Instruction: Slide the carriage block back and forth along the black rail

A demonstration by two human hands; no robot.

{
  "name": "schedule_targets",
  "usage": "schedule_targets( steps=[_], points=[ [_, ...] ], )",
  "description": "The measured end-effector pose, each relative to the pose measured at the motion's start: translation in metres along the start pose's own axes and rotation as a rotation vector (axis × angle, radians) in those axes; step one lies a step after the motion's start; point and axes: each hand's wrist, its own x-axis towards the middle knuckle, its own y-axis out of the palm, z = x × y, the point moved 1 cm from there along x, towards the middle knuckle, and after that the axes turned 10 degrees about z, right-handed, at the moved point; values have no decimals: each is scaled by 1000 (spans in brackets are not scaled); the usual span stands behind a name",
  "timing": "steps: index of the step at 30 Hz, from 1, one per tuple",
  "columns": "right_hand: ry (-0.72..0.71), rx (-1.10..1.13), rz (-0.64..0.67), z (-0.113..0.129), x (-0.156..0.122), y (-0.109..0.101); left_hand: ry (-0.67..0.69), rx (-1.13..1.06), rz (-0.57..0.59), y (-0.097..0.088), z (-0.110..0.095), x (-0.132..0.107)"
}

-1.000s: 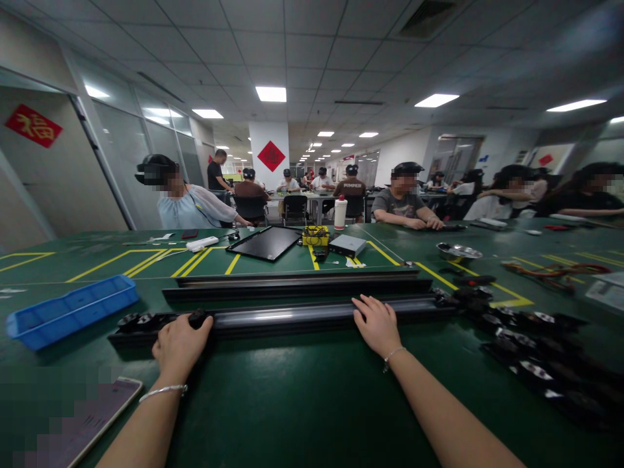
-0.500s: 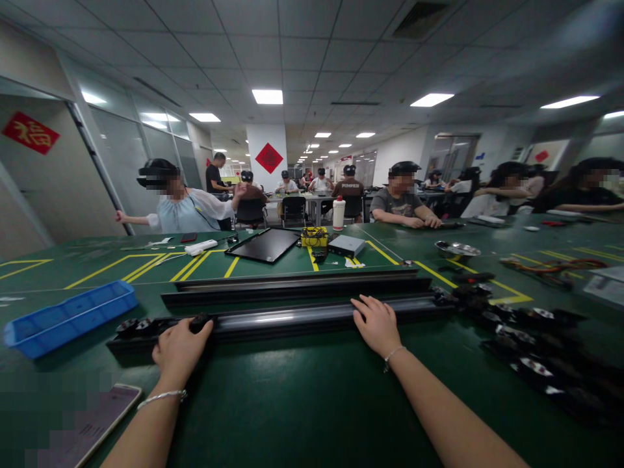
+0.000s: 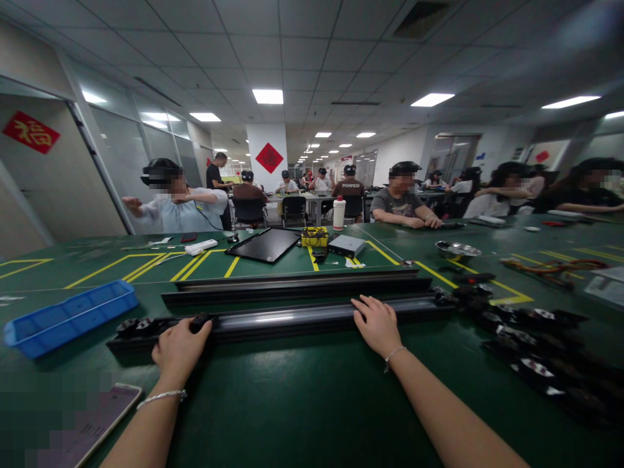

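Note:
A long black rail (image 3: 287,320) lies across the green table (image 3: 312,403) in front of me. My left hand (image 3: 179,351) is closed around a small black part (image 3: 197,321) seated in the rail near its left end. My right hand (image 3: 377,323) rests on the rail right of its middle, fingers stretched flat over it. Small black round parts (image 3: 136,325) sit in the rail's left end. Two more black rails (image 3: 297,286) lie parallel just behind.
A blue tray (image 3: 68,316) stands at the left, a phone (image 3: 92,426) at the near left. Several black fittings (image 3: 526,344) pile at the right. Behind the rails lie a dark panel (image 3: 268,244), a yellow box (image 3: 314,236), a grey box (image 3: 347,245) and a metal bowl (image 3: 457,250). People sit across the table.
My hands and the rail have stayed put. The person across at the left has spread both arms and then drawn one across the chest.

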Motion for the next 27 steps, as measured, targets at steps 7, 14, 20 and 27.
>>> schedule_targets(
  steps=[7, 14, 20, 27],
  points=[
    [0, -4, -8, -1, 0, 2, 19, -7, 0, 1, -1, -1],
    [-11, 10, -28, -1, 0, 3, 41, -24, 24, 1, 0, -3],
    [-4, -3, -15, -2, 1, 3, 67, -100, 18, 1, 4, -2],
    [0, 4, 0, 0, 0, 0, 54, -92, 2, 1, 2, -3]
  ],
)
